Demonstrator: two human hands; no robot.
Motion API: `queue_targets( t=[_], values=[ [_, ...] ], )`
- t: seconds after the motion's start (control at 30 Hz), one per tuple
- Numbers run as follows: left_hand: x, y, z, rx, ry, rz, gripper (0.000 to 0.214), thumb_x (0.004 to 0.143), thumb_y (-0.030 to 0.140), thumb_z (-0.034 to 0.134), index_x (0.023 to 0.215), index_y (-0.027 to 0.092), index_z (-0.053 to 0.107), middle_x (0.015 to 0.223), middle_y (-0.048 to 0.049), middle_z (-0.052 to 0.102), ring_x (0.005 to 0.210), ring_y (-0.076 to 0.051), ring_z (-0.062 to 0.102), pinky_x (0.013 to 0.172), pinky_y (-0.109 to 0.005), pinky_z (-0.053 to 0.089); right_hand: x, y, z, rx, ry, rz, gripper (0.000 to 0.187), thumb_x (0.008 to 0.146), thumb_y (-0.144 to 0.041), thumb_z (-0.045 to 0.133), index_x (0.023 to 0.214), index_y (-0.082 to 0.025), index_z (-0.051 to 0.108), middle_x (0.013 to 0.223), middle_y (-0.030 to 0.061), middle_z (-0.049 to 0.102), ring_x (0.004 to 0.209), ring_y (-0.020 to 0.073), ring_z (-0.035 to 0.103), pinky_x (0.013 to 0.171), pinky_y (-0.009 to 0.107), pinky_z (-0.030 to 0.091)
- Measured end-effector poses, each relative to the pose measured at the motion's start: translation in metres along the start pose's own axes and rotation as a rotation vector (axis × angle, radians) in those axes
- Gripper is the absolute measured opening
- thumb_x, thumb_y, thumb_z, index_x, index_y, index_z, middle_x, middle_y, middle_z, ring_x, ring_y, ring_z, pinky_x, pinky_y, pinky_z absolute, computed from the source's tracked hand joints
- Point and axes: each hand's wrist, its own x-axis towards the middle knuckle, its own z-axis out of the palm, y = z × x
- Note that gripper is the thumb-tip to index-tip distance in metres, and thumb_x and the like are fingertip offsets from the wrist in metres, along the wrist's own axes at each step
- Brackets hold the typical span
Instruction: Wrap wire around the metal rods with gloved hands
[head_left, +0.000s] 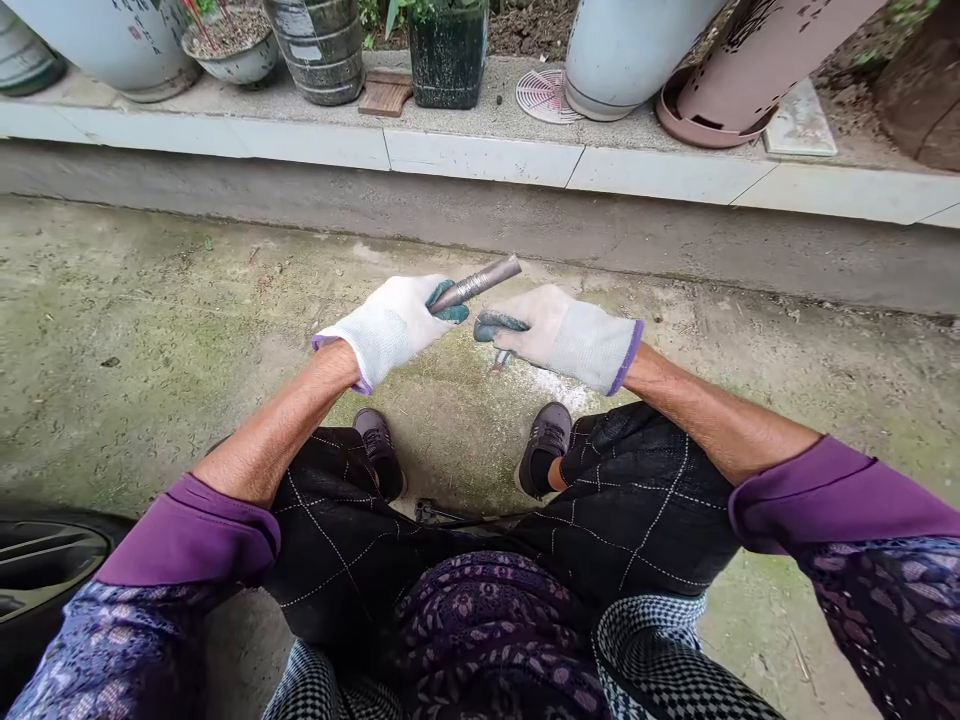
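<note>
My left hand (405, 320), in a white knit glove with green-coated fingers, is wrapped round a grey metal rod or tube (495, 277). Coiled wire (474, 288) seems to circle its middle, and its free end points up to the right. Just below that end is my right hand (551, 325) in a matching glove, fingers curled together and apart from the tube. A small narrow piece (500, 360) with a reddish end shows under the right fingers; whether they hold it or it lies on the ground, I cannot tell.
White powder (559, 388) lies on the mossy concrete floor (187, 320) by my right shoe (547, 440). A tiled ledge (480, 155) runs across ahead, bearing several pots and a wooden block (385, 93). A black wheel (52, 570) is at lower left.
</note>
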Motion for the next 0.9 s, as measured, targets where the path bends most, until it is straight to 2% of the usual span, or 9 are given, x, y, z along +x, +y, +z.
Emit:
queue_targets(
  t=[0.2, 0.33, 0.43, 0.57, 0.63, 0.73, 0.8, 0.9],
  values=[
    [0.006, 0.006, 0.012, 0.393, -0.187, -0.052, 0.039, 0.090, 0.043, 0.052, 0.118, 0.020, 0.068, 0.085, -0.0097, 0.069, 0.080, -0.023, 0.065, 0.074, -0.033, 0.046, -0.006, -0.009, -0.014, -0.182, 0.056, 0.016, 0.017, 0.089, -0.028, 0.059, 0.089, -0.022, 0.075, 0.075, 0.0021, 0.069, 0.069, 0.0166, 0.059, 0.061, 0.030, 0.037],
    [0.005, 0.011, 0.018, 0.466, -0.332, -0.007, 0.041, 0.092, 0.041, 0.051, 0.125, 0.023, 0.066, 0.087, -0.0088, 0.071, 0.081, -0.023, 0.066, 0.076, -0.033, 0.048, 0.000, -0.002, -0.017, -0.233, 0.020, -0.005, 0.022, 0.089, -0.031, 0.056, 0.082, -0.022, 0.074, 0.072, 0.0010, 0.069, 0.066, 0.0148, 0.057, 0.060, 0.030, 0.036],
    [0.001, 0.007, 0.018, 0.339, -0.357, 0.060, 0.039, 0.089, 0.043, 0.054, 0.119, 0.024, 0.069, 0.085, -0.0043, 0.071, 0.078, -0.019, 0.065, 0.073, -0.029, 0.047, 0.008, 0.010, -0.019, -0.085, -0.019, -0.013, 0.021, 0.086, -0.028, 0.056, 0.084, -0.021, 0.076, 0.075, 0.0005, 0.070, 0.068, 0.0141, 0.058, 0.063, 0.029, 0.040],
    [-0.006, -0.001, 0.014, -0.004, -0.319, 0.181, 0.031, 0.083, 0.038, 0.063, 0.105, 0.021, 0.073, 0.078, 0.0021, 0.068, 0.069, -0.011, 0.058, 0.065, -0.022, 0.044, 0.016, 0.025, -0.020, 0.261, -0.116, -0.005, 0.022, 0.081, -0.032, 0.061, 0.086, -0.018, 0.076, 0.078, 0.0027, 0.072, 0.066, 0.0142, 0.058, 0.059, 0.027, 0.043],
    [-0.008, -0.001, 0.011, -0.162, -0.294, 0.146, 0.029, 0.082, 0.035, 0.065, 0.104, 0.018, 0.072, 0.071, 0.0031, 0.063, 0.060, -0.008, 0.053, 0.058, -0.020, 0.042, 0.018, 0.026, -0.019, 0.415, -0.120, 0.039, 0.019, 0.079, -0.033, 0.065, 0.085, -0.017, 0.074, 0.072, 0.0030, 0.068, 0.060, 0.0131, 0.055, 0.053, 0.027, 0.041],
    [-0.009, 0.003, 0.005, -0.336, -0.231, -0.002, 0.027, 0.087, 0.032, 0.064, 0.108, 0.016, 0.070, 0.065, 0.0022, 0.056, 0.050, -0.006, 0.045, 0.050, -0.020, 0.038, 0.017, 0.017, -0.014, 0.642, -0.035, 0.175, 0.010, 0.080, -0.029, 0.067, 0.079, -0.019, 0.067, 0.057, -0.0018, 0.055, 0.047, 0.0093, 0.043, 0.042, 0.024, 0.033],
    [-0.006, 0.006, 0.001, -0.412, -0.178, -0.067, 0.026, 0.091, 0.033, 0.062, 0.108, 0.015, 0.068, 0.065, 0.0014, 0.054, 0.048, -0.005, 0.043, 0.049, -0.020, 0.038, 0.016, 0.008, -0.009, 0.749, 0.066, 0.251, 0.016, 0.081, -0.025, 0.066, 0.069, -0.020, 0.057, 0.051, -0.0047, 0.047, 0.042, 0.0070, 0.035, 0.037, 0.022, 0.026],
    [-0.001, 0.008, 0.002, -0.487, -0.119, -0.108, 0.024, 0.093, 0.033, 0.062, 0.107, 0.014, 0.067, 0.063, 0.0016, 0.051, 0.048, -0.004, 0.041, 0.048, -0.020, 0.038, 0.016, -0.001, -0.003, 0.839, 0.171, 0.272, 0.025, 0.082, -0.022, 0.067, 0.065, -0.021, 0.049, 0.048, -0.0066, 0.042, 0.039, 0.0052, 0.032, 0.034, 0.020, 0.022]
  ],
)
